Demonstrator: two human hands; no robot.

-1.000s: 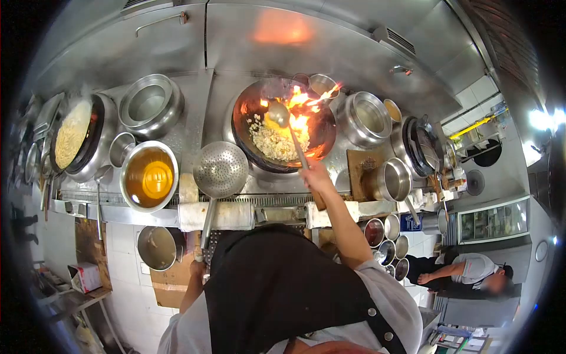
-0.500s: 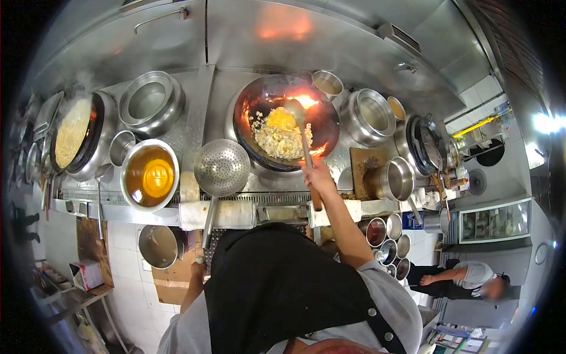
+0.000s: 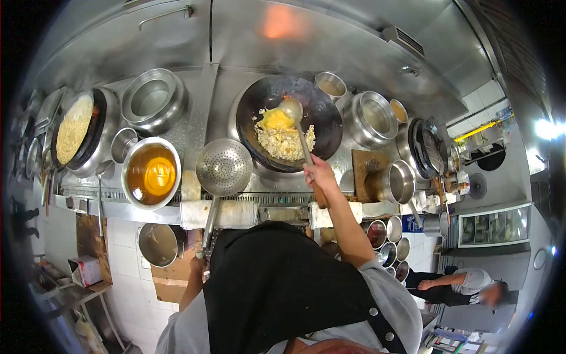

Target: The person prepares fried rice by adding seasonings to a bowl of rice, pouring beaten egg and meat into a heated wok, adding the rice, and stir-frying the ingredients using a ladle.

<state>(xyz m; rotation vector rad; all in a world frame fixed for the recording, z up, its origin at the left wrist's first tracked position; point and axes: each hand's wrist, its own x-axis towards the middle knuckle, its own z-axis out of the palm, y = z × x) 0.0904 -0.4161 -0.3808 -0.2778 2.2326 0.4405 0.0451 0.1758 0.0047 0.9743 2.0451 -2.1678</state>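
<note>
My right hand (image 3: 319,173) is wrapped round the handle of a long ladle (image 3: 291,108), whose bowl rests in the dark wok (image 3: 323,100) at the back of the food. In the wok lie pale, chopped bits of food (image 3: 285,143) with a soft yellow mass (image 3: 277,119) on top. Low beside the apron, my left hand (image 3: 198,264) is near the end of the strainer's handle; its fingers are too small and partly hidden to make out. The perforated strainer (image 3: 224,167) lies left of the wok, over the stove's front edge.
A bowl of amber liquid (image 3: 151,173) stands left of the strainer. Farther left, a second wok (image 3: 102,133) holds pale food. Metal pots (image 3: 369,119) and a saucepan (image 3: 398,182) stand to the right. A co-worker (image 3: 460,285) is at the lower right.
The flames in the wok have died down, leaving only a faint glow. The ladle and my right hand have shifted slightly within the wok area, and the food has moved little.
</note>
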